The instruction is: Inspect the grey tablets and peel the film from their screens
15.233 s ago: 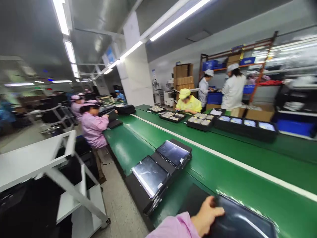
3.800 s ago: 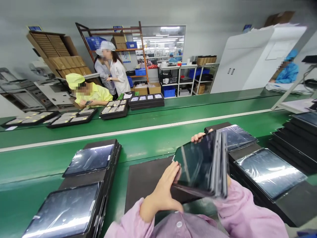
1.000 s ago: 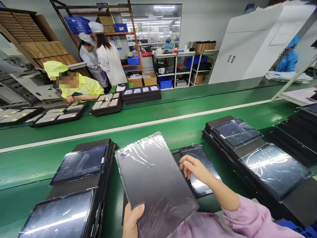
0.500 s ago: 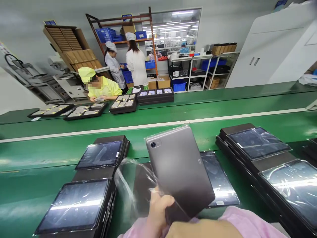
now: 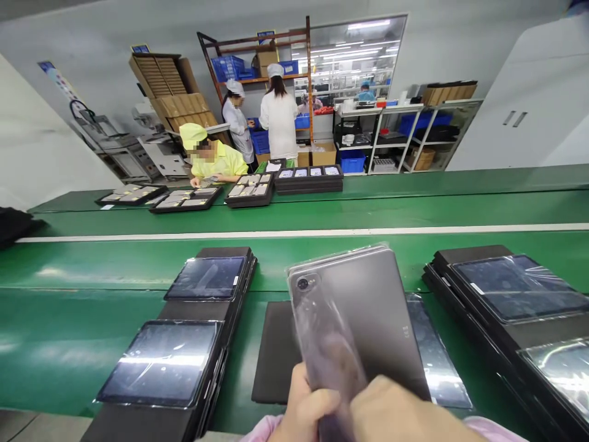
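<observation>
A grey tablet (image 5: pixel 372 307) stands tilted before me, its back and camera lens facing me. Its lower left edge is in my left hand (image 5: pixel 306 402), closed with the thumb over the front. Clear plastic film (image 5: pixel 329 344) lies folded across the left part of the tablet's back. My right hand (image 5: pixel 400 408) is at the tablet's lower part, blurred, its fingers curled against the film's edge; the fingertips are hidden. Behind the tablet lie a black tray-like slab (image 5: pixel 275 353) on the left and another tablet (image 5: pixel 437 356), screen up, on the right.
Stacked black trays bearing film-covered tablets stand on the left (image 5: pixel 159 362) and right (image 5: pixel 519 288). A green bench (image 5: pixel 350 215) with a white strip crosses the view. Beyond it, a person in yellow (image 5: pixel 216 156) sits by trays of small parts (image 5: pixel 251 189); two people in white stand near a shelf.
The plastic film, which hung out to the tablet's left, now lies folded over its back. My right hand has come up onto the tablet's lower part. The view has shifted left.
</observation>
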A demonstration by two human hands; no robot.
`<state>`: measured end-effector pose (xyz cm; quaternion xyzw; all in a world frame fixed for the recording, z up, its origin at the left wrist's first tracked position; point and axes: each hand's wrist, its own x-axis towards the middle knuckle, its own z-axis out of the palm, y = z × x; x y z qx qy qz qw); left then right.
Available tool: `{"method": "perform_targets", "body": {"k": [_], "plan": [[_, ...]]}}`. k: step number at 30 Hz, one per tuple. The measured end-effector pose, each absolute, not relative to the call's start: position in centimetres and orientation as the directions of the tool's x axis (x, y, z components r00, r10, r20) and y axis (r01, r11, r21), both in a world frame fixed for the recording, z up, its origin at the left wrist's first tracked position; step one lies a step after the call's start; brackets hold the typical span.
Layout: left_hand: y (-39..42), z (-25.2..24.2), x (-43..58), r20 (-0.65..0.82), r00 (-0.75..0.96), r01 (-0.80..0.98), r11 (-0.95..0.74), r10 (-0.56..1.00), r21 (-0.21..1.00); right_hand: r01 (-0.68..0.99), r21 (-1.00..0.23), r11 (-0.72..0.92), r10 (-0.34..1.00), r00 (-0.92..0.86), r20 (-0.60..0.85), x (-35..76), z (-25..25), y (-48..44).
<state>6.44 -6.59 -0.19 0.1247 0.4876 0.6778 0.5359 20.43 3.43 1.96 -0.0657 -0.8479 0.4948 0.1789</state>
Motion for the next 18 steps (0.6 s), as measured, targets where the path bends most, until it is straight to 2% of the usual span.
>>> {"method": "perform_targets", "body": {"k": [2,3,5,6,8,11,16,18], "plan": [[-6.2,-0.4,6.0,-0.314,-0.409,-0.591,0.014,0.857,0.807,0.016,-0.871,0.492,0.408,-0.888,0.214,21.8,2.0,6.7],[-6.1,-0.4,5.9,-0.320,-0.427,-0.594,0.005,0.846,0.804,0.120,-0.884,0.452,0.554,-0.815,0.172,22.2,1.9,8.2],[-6.0,-0.6,5.6,-0.364,-0.463,-0.621,-0.003,0.808,0.783,0.288,-0.910,0.298,0.780,-0.623,0.058,22.3,1.2,10.4],[-6.1,-0.7,5.6,-0.390,-0.481,-0.637,-0.007,0.785,0.771,0.311,-0.927,0.209,0.820,-0.572,-0.008,22.0,0.8,10.9],[-6.4,-0.9,5.5,-0.437,-0.524,-0.658,-0.022,0.731,0.753,0.268,-0.961,0.070,0.758,-0.640,-0.123,20.9,-0.1,10.8],[-7.0,-1.4,5.0,-0.495,-0.603,-0.656,-0.036,0.625,0.754,0.203,-0.977,-0.064,0.608,-0.769,-0.200,18.9,-1.1,9.4],[-8.5,-2.0,1.5,-0.582,-0.664,-0.648,0.027,0.469,0.761,0.060,-0.951,-0.304,0.631,-0.735,-0.248,18.7,-1.6,9.9],[-9.5,-1.9,-0.4,-0.599,-0.715,-0.633,0.029,0.361,0.773,0.016,-0.954,-0.298,0.684,-0.694,-0.225,19.6,-0.8,10.9]]}}
